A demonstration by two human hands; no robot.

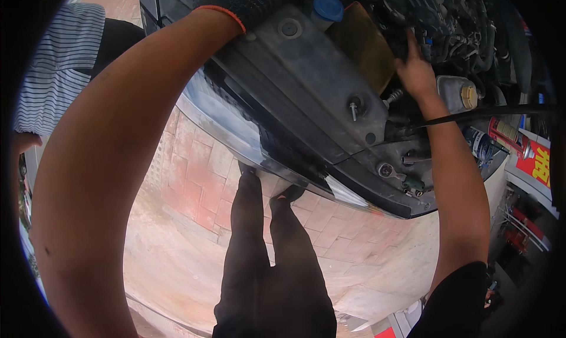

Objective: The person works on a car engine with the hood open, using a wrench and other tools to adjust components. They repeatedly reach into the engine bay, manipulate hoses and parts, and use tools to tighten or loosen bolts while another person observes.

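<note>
My left hand point(247, 5), in a dark knit glove with an orange cuff, reaches to the top edge over the black plastic cover point(318, 61) of a car's engine bay; its fingers are hidden. My bare right hand point(420, 73) reaches among dark engine hoses point(466, 31), index finger stretched out and thumb beside a flat brownish translucent part point(359, 40); its other fingers are partly hidden. Near it are a blue-capped reservoir point(327, 8) and a container with a yellow cap point(469, 96). A black strap or hose point(513, 109) runs beside my right forearm.
A ratchet point(389, 172) and small metal pieces lie on the front trim. Cans point(501, 132) stand at the right. The bumper edge point(247, 149) crosses above pink paving point(194, 190). Another person in a striped shirt point(59, 67) stands at the left.
</note>
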